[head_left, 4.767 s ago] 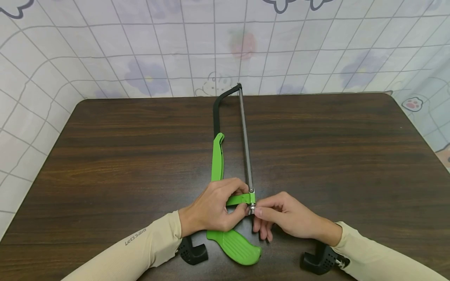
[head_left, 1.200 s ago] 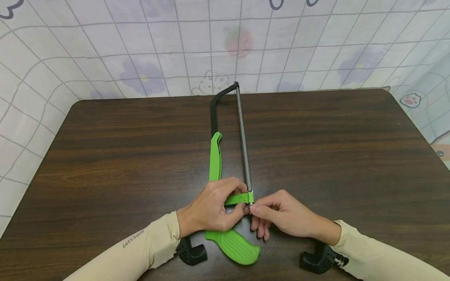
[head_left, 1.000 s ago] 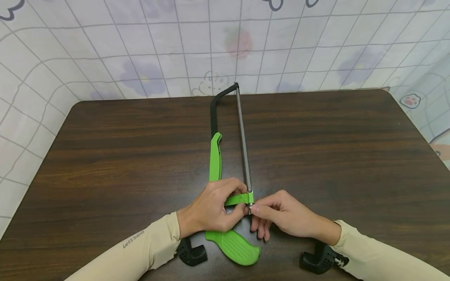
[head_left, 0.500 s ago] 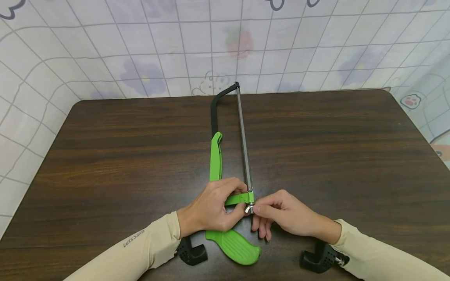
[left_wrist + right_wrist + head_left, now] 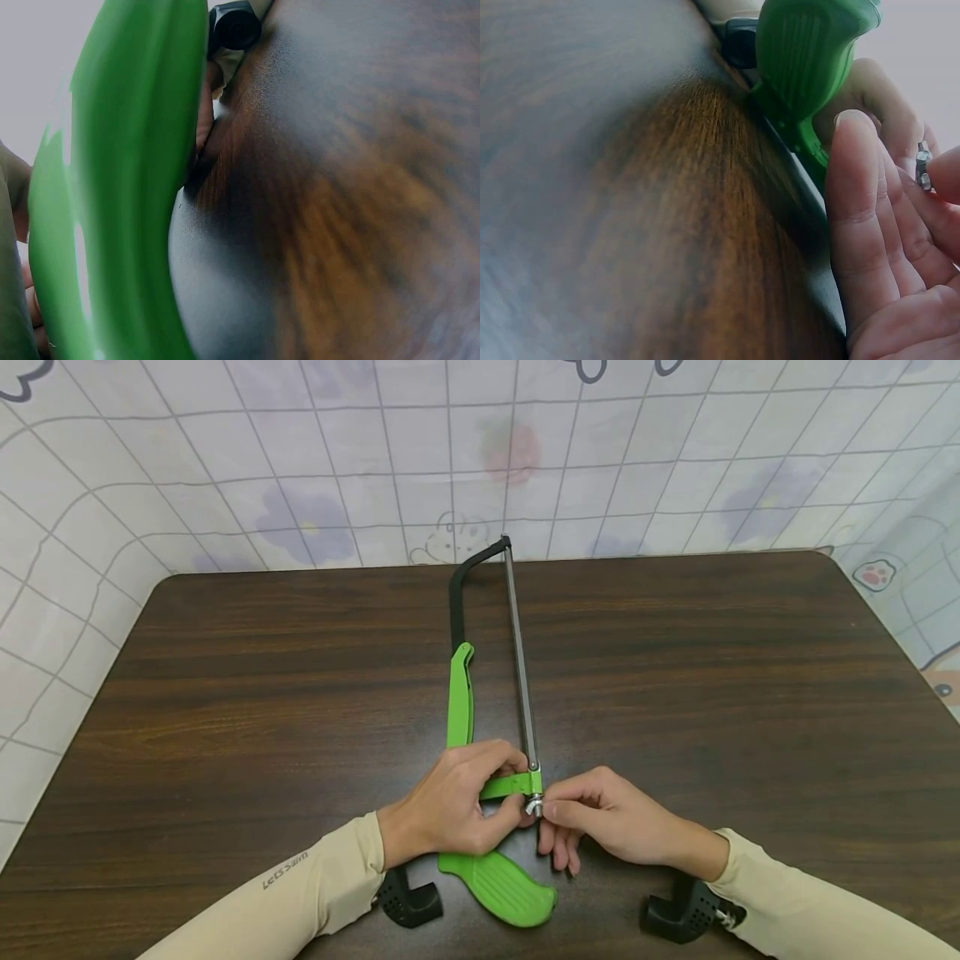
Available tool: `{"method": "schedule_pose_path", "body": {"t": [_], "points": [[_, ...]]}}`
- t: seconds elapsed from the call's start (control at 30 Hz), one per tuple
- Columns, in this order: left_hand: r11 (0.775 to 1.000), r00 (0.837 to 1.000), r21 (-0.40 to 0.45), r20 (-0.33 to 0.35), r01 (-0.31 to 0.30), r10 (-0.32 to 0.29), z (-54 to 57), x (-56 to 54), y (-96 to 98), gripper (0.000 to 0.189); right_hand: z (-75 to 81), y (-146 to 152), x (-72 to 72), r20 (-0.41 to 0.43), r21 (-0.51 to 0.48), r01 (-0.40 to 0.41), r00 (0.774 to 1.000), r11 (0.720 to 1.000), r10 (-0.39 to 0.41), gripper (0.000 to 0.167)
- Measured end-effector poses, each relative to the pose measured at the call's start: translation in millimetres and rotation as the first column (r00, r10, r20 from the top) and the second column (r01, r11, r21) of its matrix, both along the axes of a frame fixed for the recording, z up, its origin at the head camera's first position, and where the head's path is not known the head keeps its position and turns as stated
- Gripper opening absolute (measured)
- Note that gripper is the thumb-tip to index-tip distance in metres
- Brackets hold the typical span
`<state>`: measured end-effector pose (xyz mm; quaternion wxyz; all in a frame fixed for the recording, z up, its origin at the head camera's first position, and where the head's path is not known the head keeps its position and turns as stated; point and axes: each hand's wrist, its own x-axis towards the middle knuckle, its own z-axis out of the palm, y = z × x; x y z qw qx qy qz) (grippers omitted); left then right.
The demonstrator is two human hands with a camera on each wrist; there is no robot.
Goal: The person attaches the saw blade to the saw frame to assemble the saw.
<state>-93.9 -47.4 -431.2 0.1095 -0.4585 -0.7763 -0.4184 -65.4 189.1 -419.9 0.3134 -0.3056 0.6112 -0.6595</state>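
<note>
A hacksaw [image 5: 461, 697] with a green and black frame lies on the table, its blade [image 5: 521, 656] to the right and its black tip near the far edge. My left hand [image 5: 453, 797] grips the frame by the short green arm that bears the blade's near end. At that end sits a silver wing nut [image 5: 534, 808], pinched by the thumb and forefinger of my right hand [image 5: 611, 822]. The other right fingers hang loosely below it. The green handle [image 5: 127, 187] fills much of the left wrist view. In the right wrist view, the wing nut [image 5: 922, 166] shows beside the thumb.
The dark wood table [image 5: 712, 677] has rounded far corners. A white checked cloth [image 5: 375, 443] hangs behind it and along both sides. Black wrist cameras, one under the left wrist [image 5: 408, 902] and one under the right [image 5: 682, 912], sit close over the tabletop.
The wing nut has turned between the right fingers, its wings showing at different angles. Those fingers have shifted slightly; the left hand and hacksaw stay nearly in place.
</note>
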Motion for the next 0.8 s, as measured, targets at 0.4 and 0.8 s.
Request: {"method": "schedule_pose_path", "body": {"t": [0.4,0.8], "points": [[1.000,1.000,-0.002,0.011,-0.001,0.001,2.4,0.0,-0.6,0.016,0.8,1.0,1.1,-0.076,0.037,0.009,0.997,0.999,-0.007,0.030],[1.000,1.000,0.006,0.011,0.000,0.000,5.2,-0.4,-0.5,0.015,5.6,-0.4,0.4,-0.086,0.037,0.006,0.996,0.999,-0.003,0.029]]}}
